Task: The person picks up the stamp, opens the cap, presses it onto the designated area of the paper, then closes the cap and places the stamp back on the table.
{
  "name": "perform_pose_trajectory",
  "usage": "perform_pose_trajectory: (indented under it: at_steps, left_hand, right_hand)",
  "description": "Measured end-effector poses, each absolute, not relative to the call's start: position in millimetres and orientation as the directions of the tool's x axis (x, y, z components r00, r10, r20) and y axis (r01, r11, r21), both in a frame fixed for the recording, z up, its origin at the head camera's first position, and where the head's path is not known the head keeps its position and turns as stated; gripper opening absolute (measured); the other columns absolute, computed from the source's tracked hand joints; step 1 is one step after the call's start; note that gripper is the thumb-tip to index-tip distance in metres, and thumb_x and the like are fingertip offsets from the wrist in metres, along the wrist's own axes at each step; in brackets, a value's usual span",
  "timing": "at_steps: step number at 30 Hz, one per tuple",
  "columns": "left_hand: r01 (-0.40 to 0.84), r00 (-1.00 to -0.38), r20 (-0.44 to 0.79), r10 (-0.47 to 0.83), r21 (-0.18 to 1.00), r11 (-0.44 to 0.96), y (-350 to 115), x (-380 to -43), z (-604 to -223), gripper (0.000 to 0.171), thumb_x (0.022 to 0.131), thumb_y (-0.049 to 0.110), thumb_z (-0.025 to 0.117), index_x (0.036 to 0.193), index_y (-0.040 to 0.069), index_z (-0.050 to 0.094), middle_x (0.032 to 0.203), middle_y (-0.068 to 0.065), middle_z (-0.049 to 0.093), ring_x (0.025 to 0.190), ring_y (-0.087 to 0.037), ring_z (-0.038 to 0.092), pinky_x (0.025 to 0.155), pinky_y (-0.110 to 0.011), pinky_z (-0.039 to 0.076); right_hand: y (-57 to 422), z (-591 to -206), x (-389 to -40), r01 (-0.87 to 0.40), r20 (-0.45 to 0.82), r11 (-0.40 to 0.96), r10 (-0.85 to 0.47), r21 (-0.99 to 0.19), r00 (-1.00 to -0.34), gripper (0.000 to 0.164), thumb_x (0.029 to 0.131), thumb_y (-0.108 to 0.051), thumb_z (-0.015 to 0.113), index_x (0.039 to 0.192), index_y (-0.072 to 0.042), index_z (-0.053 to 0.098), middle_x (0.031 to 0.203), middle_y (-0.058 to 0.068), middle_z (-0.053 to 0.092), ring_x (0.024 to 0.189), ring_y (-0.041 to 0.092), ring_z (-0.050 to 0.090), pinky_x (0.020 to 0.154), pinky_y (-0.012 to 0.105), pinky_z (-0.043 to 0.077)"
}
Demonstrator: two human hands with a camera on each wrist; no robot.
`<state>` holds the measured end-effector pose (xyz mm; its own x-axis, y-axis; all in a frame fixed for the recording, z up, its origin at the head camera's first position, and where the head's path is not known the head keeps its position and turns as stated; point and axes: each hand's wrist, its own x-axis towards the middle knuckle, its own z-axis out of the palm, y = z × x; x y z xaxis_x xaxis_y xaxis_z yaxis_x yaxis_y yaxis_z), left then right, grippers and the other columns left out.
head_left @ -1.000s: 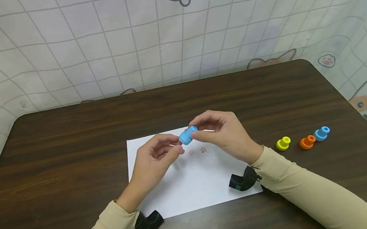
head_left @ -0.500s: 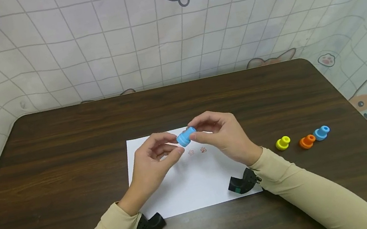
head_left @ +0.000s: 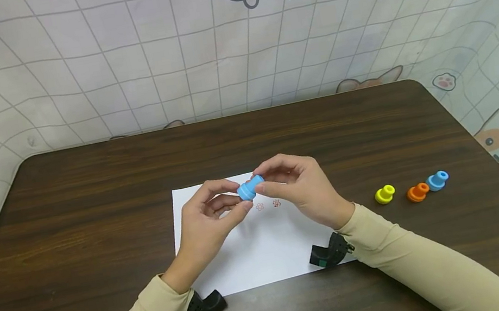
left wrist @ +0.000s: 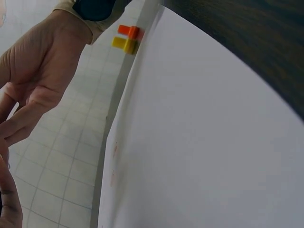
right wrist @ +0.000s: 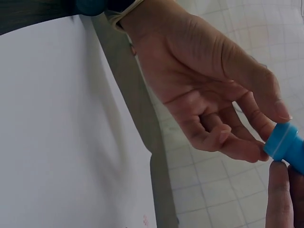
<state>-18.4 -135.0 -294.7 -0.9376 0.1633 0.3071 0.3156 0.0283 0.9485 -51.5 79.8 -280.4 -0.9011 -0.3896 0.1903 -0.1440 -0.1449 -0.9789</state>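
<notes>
A light blue stamp (head_left: 251, 187) is held tilted above a sheet of white paper (head_left: 251, 254). My left hand (head_left: 207, 215) has index finger and thumb at its wider end. My right hand (head_left: 296, 186) pinches the narrow handle end. In the right wrist view, the left hand's (right wrist: 199, 80) fingertips touch the stamp's wide end (right wrist: 281, 141), while right-hand fingers (right wrist: 279, 194) reach in from the lower right. The left wrist view shows the right hand (left wrist: 42, 66); the stamp is out of sight there. Two small reddish prints (head_left: 268, 205) mark the paper below the hands.
To the right on the dark wooden table (head_left: 89, 204) stand a yellow stamp (head_left: 385, 194), an orange stamp (head_left: 417, 193) and another blue stamp (head_left: 437, 180). A grid-patterned cloth (head_left: 192, 49) hangs behind the table. Black wrist cameras hang below both sleeves.
The blue stamp and my right hand have shifted slightly left and toward me. My left hand has also drifted a little left, its index finger and thumb now around the stamp's wide end.
</notes>
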Motion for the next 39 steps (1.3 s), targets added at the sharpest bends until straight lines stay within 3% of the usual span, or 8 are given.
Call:
perform_pose_trajectory:
  at_steps: [13, 34, 39]
  left_hand:
    - [0.316, -0.94, 0.314, 0.131, 0.949, -0.001, -134.5, -16.4, -293.7, 0.034, 0.082, -0.011, 0.078, 0.114, -0.005, 0.066, 0.109, 0.01, 0.07, 0.091, -0.008, 0.073, 0.087, -0.022, 0.063]
    - [0.236, -0.964, 0.237, 0.123, 0.972, -0.026, -136.7, -15.8, -289.3, 0.032, 0.083, -0.004, 0.082, 0.113, -0.005, 0.071, 0.104, 0.011, 0.076, 0.093, -0.009, 0.077, 0.085, -0.028, 0.065]
    - [0.212, -0.969, 0.214, 0.123, 0.977, -0.034, -135.9, -16.1, -288.7, 0.033, 0.083, -0.003, 0.082, 0.114, -0.004, 0.072, 0.105, 0.011, 0.078, 0.094, -0.009, 0.078, 0.085, -0.029, 0.065]
  right_hand:
    - [77.6, -281.6, -49.6, -0.117, 0.168, -0.149, -0.398, -0.982, -0.902, 0.031, 0.091, -0.002, 0.077, 0.118, 0.008, 0.067, 0.107, -0.001, 0.072, 0.093, 0.01, 0.074, 0.092, 0.025, 0.062]
    - [76.7, -279.4, -45.9, -0.148, 0.191, -0.142, -0.363, -0.979, -0.912, 0.032, 0.09, -0.005, 0.078, 0.119, 0.007, 0.07, 0.106, -0.005, 0.078, 0.097, 0.013, 0.077, 0.089, 0.026, 0.063]
    - [76.7, -278.6, -45.9, -0.179, 0.219, -0.141, -0.357, -0.974, -0.908, 0.031, 0.09, -0.005, 0.079, 0.118, 0.006, 0.071, 0.105, -0.004, 0.079, 0.095, 0.014, 0.076, 0.078, 0.022, 0.061]
